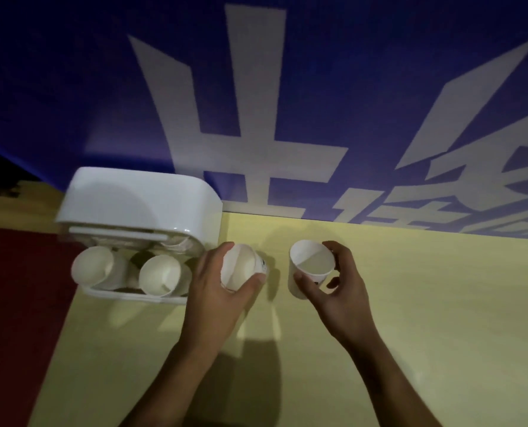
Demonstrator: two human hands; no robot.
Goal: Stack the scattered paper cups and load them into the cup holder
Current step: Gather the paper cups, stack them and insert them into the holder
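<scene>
- My left hand [216, 298] is curled round one paper cup [241, 268], thumb and fingers on its side wall. The cup is tilted, mouth facing up toward the camera, just right of the cup holder [139, 195].
- My right hand [339, 291] grips a second paper cup [311, 266] by the wall, fingers wrapped round the far side and thumb on the near side. The mouth is up. I can't tell if its base touches the table [426, 303].
- The two cups are close but apart, not nested yet.
- Handling, my guess: very light thin paper with a soft wall that dents if squeezed. The rolled rim is the stiffest part, so I would hold it mid-wall to upper wall with light pressure. Both look empty, so no spill risk.
- To nest, one base goes into the other mouth. Keep the axes lined up or the rim will crumple.
- The cup holder is white plastic and stands at the table's left edge against the blue wall [72, 87].
- It holds two stacks, mouths toward me: left stack [92, 266] and right stack [159, 274]. I can't count them.
- There is a red surface [19, 288] left of the table.
</scene>
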